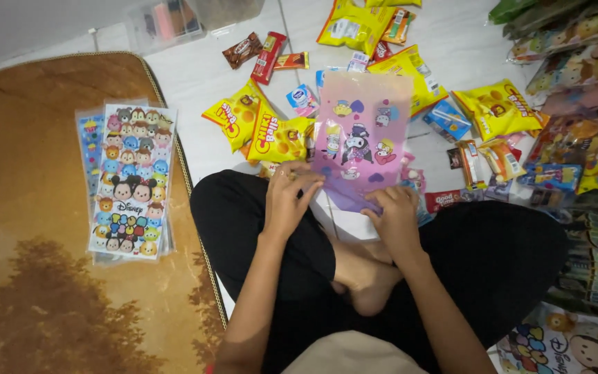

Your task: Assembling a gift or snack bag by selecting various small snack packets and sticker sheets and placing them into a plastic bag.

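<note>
I sit cross-legged on the floor (195, 69). My left hand (288, 197) pinches the near-left corner of the pink cartoon bag (363, 135), fingers closed on its edge. My right hand (396, 215) presses and grips the near-right corner, fingers curled together on the film. The bag lies flat in front of my knees, its far end resting on the snack pile.

Risks, as I judge them:
- The film looks thin and slick. If I pull the two corners apart unevenly, the mouth could tear or the bag could slide out of one hand.
- The bag's far end overlaps the yellow snack packets (261, 128). Lifting it could drag or scatter the small items beneath.
- Loose sweets lie close around the bag, so a sweep of my wrist could push them into a muddle.

Counts, taken relative to the pink bag:
- Pink cartoon bag in hand: one.
- Yellow snack packets: two just left of it, at least four more beyond and to the right. Overlap hides any others.
- Chocolate and wafer bars (264, 54) beyond it to the left: three.
- Stack of printed cartoon bags (131, 180) on the brown mat (29, 228), well left of it: one stack, sheet count unreadable.
- Clear plastic box (167, 21) far beyond it: one.
</note>
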